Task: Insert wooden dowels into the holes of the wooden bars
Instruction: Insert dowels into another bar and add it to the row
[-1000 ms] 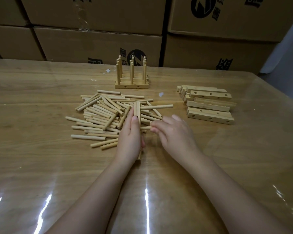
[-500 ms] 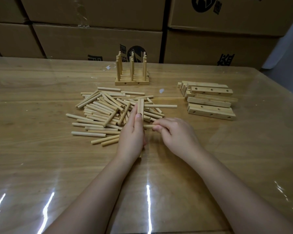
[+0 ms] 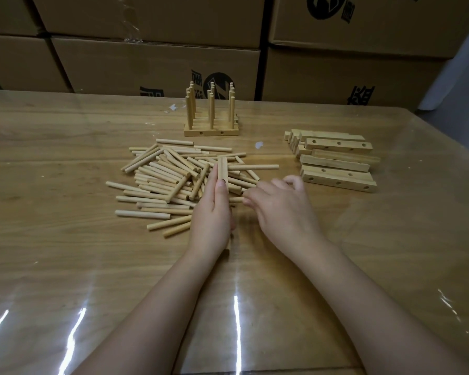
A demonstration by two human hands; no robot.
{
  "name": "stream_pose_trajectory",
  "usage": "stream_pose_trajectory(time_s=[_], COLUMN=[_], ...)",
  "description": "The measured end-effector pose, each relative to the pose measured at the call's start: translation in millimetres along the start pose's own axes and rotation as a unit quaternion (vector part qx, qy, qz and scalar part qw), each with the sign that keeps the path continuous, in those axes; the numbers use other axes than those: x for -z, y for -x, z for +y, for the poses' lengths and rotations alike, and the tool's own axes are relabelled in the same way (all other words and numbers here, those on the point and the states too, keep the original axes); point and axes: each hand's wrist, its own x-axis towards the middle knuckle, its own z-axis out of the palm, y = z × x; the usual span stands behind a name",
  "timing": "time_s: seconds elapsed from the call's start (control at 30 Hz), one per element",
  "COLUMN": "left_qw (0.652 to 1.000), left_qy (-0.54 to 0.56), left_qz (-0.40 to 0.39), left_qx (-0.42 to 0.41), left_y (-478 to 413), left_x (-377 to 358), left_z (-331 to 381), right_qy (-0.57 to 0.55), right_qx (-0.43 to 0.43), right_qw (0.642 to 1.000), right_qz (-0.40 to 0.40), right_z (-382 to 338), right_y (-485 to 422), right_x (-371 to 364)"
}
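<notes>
Wooden bar (image 3: 222,169) is gripped edge-up in left hand (image 3: 213,215), its far end over dowel pile (image 3: 173,180). Right hand (image 3: 282,209) is blurred beside a dowel (image 3: 236,199); whether it is pinched cannot be told. Dowel should be squared to a hole before being pushed.

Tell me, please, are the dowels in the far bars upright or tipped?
Upright: the inserted dowels stand straight up out of the far bars, in three parallel rows.

two hands (image 3: 213,212), one held bar (image 3: 222,169), dozens of loose dowels (image 3: 160,182), roughly eight stacked bars (image 3: 336,163), about six boxes (image 3: 157,63)
</notes>
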Motion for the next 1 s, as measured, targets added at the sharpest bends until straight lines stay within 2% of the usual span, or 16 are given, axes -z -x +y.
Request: stream_pose_trajectory(time_s=[0.13,0.4,0.63,1.0], left_qw=[1.0,1.0,0.998,0.993], left_qy=[0.013,-0.01,-0.044,-0.109], left_qz=[-0.008,-0.024,-0.031,-0.033], left_qx=[0.007,0.007,-0.018,-0.04], left_y=[-1,2,3,5], left_x=[1,1,0,-1], left_z=[0,2,1,-1], right_qy=[0.049,-0.004,0.0,-0.031], right_qx=[0.037,0.037,0.032,-0.024], right_qw=[0.997,0.999,0.999,0.997], right_qz=[0.04,0.038,0.026,-0.063], right_z=[-14,-14,-14,-9], right_y=[0,-1,0,2], right_x=[-8,-9,-2,-6])
